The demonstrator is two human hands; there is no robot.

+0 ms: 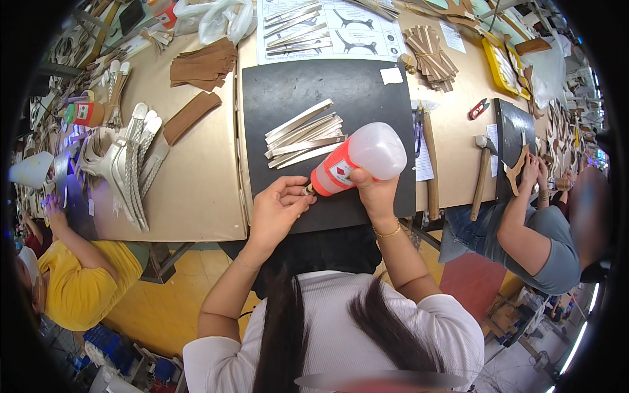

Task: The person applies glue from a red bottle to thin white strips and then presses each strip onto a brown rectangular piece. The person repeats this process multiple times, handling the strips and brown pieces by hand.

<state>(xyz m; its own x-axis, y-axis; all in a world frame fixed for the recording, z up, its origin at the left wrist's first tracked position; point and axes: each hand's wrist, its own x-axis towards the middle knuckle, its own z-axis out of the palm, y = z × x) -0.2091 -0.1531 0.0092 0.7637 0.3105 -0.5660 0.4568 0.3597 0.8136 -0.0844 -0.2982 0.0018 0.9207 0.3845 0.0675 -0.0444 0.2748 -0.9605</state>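
Note:
My right hand (377, 193) grips a squeeze bottle (381, 149) of translucent plastic with a red label. The bottle is tilted, its nozzle pointing down toward my left hand (276, 211). The fingers of that hand are pinched together right at the nozzle tip; whatever lies between them is too small to make out. Both hands are over the near part of a black mat (354, 85). Just beyond them, a loose pile of narrow pale strips (304, 134) rests on the mat.
Brown leather pieces (204, 64) and pale braided straps (136, 167) lie at left. A drawing sheet (357, 33) with more strips is at the back. Rightward are a hammer (483, 167), red snips (479, 109) and a yellow tray (490, 62). Co-workers sit on both sides.

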